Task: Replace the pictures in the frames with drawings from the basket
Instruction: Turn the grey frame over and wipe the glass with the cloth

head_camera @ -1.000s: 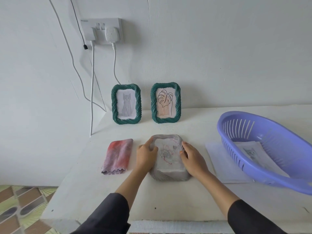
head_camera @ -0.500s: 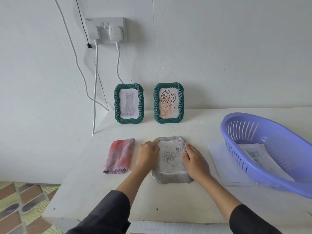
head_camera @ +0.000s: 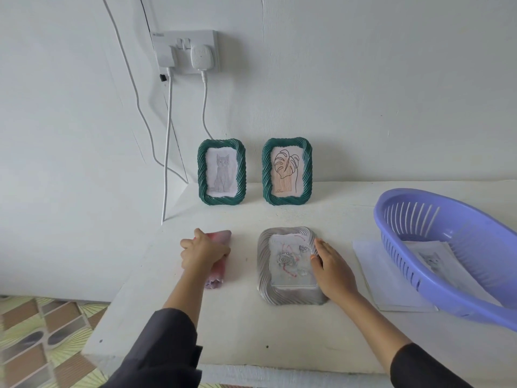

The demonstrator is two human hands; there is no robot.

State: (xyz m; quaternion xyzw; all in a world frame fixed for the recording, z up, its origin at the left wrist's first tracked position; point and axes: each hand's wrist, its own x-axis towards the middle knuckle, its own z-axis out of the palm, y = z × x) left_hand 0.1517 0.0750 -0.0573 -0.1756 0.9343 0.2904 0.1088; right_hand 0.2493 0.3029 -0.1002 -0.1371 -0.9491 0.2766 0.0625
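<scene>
A grey ribbed frame [head_camera: 288, 295] lies flat on the white table, face up, with a rose drawing behind its glass. My right hand [head_camera: 333, 268] rests on the frame's right edge, fingers flat. My left hand [head_camera: 204, 252] is closed around a pink and purple cloth [head_camera: 216, 273] to the left of the frame. Two green frames stand against the wall: one with a cat drawing [head_camera: 221, 172], one with a leaf drawing [head_camera: 287, 171]. The purple basket [head_camera: 447, 247] at the right holds a sheet with a cat drawing [head_camera: 436, 261].
White paper sheets [head_camera: 372, 264] lie under the basket's left side. Two plugs with white cables [head_camera: 167, 141] hang from a wall socket at the back left. The table's left edge drops to a patterned floor [head_camera: 42, 340].
My left hand left the grey frame, moved left and closed on the cloth. My right hand stays on the frame's right edge.
</scene>
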